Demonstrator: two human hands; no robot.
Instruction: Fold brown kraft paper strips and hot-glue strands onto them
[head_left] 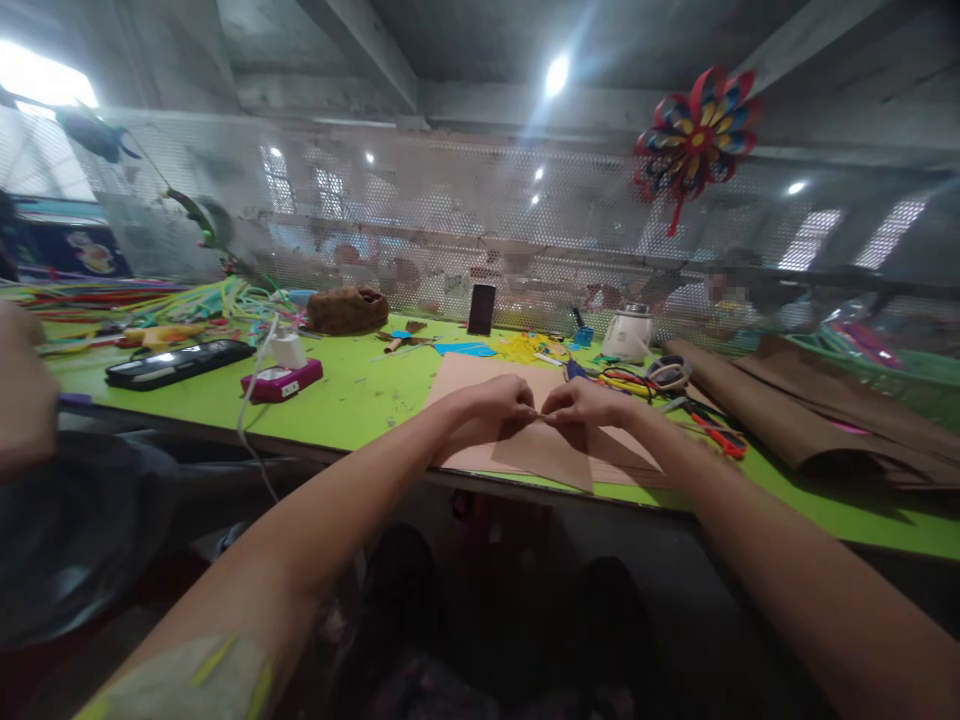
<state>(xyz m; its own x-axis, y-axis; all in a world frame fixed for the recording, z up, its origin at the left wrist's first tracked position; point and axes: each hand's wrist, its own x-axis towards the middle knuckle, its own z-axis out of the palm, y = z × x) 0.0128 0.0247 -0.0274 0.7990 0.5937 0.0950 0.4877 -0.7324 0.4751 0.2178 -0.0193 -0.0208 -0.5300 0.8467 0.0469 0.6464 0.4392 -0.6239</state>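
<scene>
Close together over the table's front edge, my left hand (pixel 504 397) and my right hand (pixel 586 400) both pinch the far edge of a brown paper piece (pixel 551 458). Thumbs and fingertips nearly meet there, and the pinched edge is mostly hidden by them. The paper's near corner points towards me. Beneath it lie larger light-brown paper sheets (pixel 457 375), stacked flat. Just beyond my right hand are scissors with orange-red handles (pixel 721 436) and a roll of tape (pixel 669 373).
The green table (pixel 360 400) also bears a pink power strip (pixel 282 382), a black case (pixel 180 362), a brown pouch (pixel 347 311), a phone (pixel 481 309), yellow scraps (pixel 529 347) and a white jar (pixel 628 333). Rolled brown paper (pixel 795 410) lies right. Another person's arm (pixel 26 390) is at left.
</scene>
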